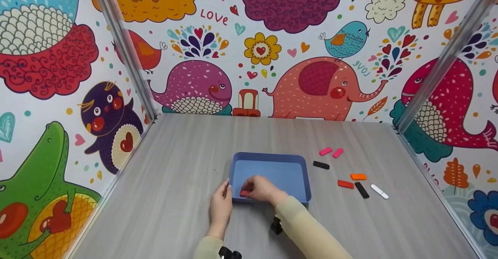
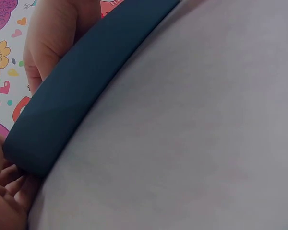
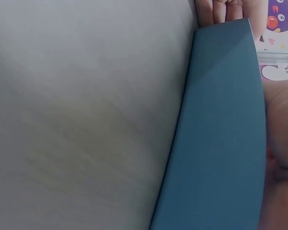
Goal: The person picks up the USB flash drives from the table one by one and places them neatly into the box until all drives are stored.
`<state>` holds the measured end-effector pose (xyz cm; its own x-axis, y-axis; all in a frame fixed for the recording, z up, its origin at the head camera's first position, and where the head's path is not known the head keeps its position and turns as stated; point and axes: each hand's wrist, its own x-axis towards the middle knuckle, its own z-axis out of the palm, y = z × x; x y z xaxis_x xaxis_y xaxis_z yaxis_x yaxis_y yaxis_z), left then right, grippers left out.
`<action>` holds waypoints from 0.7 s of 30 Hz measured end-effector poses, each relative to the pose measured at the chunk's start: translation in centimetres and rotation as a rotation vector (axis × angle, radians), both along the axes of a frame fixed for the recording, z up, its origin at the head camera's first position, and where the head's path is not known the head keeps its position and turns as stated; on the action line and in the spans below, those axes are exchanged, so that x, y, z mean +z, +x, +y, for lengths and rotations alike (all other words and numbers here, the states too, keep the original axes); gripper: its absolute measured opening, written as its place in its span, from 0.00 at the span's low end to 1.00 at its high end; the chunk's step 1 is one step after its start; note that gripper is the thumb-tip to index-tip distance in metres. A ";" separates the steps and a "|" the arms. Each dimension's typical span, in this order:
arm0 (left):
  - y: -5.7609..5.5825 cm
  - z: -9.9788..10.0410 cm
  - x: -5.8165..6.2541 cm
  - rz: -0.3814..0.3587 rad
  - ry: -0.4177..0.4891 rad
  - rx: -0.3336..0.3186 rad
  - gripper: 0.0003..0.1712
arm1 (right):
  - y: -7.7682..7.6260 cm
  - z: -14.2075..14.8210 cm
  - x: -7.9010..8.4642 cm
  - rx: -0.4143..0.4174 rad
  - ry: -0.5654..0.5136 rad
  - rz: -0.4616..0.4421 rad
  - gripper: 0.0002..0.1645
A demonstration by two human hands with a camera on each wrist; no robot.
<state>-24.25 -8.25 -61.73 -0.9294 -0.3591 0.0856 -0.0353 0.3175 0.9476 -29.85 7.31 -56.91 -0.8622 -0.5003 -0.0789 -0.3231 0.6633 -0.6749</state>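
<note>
A shallow blue tray (image 1: pixel 270 158) sits on the table in front of me. My left hand (image 1: pixel 221 206) holds it at its near left corner. In the left wrist view the fingers (image 2: pixel 26 191) of that hand curl against the outside of the corner. Inside the tray, at its near left, my right hand (image 1: pixel 262 189) pinches a small red stick (image 1: pixel 244 193), shaped like a USB drive. Part of the stick is hidden by the fingers. From the right wrist, the tray wall (image 3: pixel 216 129) covers much of the right hand.
Right of the tray lie two pink sticks (image 1: pixel 331 152), a black one (image 1: pixel 321 165), an orange one (image 1: pixel 358 177), another red one (image 1: pixel 345 184), a second black one (image 1: pixel 362 190) and a white one (image 1: pixel 379 191). Walls with cartoon animals enclose the table (image 1: pixel 175 154).
</note>
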 end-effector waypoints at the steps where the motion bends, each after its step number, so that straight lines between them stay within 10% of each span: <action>1: 0.0 0.0 0.0 0.002 -0.002 -0.001 0.22 | 0.0 0.1 0.1 0.002 -0.003 -0.002 0.08; 21: 0.0 0.0 0.2 0.004 0.006 -0.016 0.21 | 0.0 1.9 1.6 -0.052 0.056 -0.079 0.14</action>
